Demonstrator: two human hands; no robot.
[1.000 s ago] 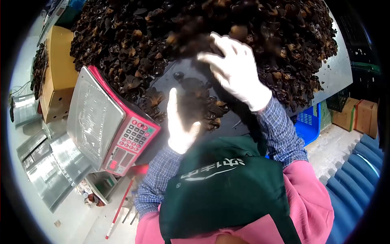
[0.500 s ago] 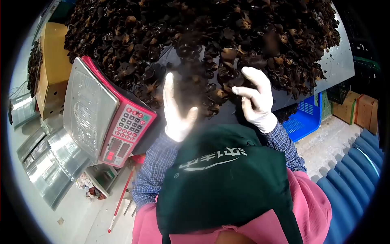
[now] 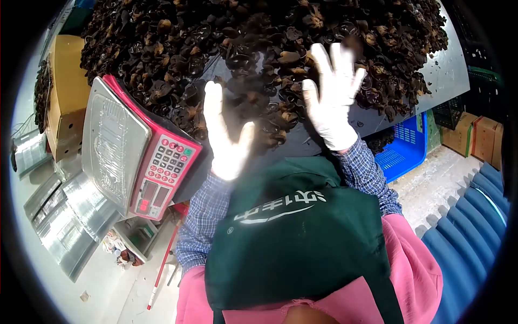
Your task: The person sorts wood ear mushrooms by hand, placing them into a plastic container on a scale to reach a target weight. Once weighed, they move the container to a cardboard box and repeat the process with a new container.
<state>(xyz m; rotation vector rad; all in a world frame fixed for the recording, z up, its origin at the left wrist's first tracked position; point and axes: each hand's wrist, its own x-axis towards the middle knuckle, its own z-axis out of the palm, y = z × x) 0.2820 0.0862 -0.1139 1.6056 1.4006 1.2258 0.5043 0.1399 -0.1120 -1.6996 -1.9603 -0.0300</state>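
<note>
My right hand (image 3: pixel 335 100), in a white glove, is spread flat over the heap of wood ear mushrooms (image 3: pixel 162 59), its fingers apart. A blurred brown patch (image 3: pixel 353 45) shows by its fingertips. My left hand (image 3: pixel 224 135), gloved as well, is held at the near side of the heap with its thumb away from straight fingers and nothing in it. Between the two hands, loose mushrooms (image 3: pixel 275 110) lie scattered on the dark table top (image 3: pixel 299 141).
Left of me stands a pink and grey weighing scale (image 3: pixel 162 173); a cardboard box (image 3: pixel 67 92) is behind it. A blue plastic crate (image 3: pixel 404 151) sits below the table's right edge. Wooden boxes (image 3: pixel 477 137) and blue corrugated material (image 3: pixel 469 232) are farther right.
My right hand has moved forward over the heap and its curled fingers have spread. My left hand has shifted slightly left and forward, staying open.
</note>
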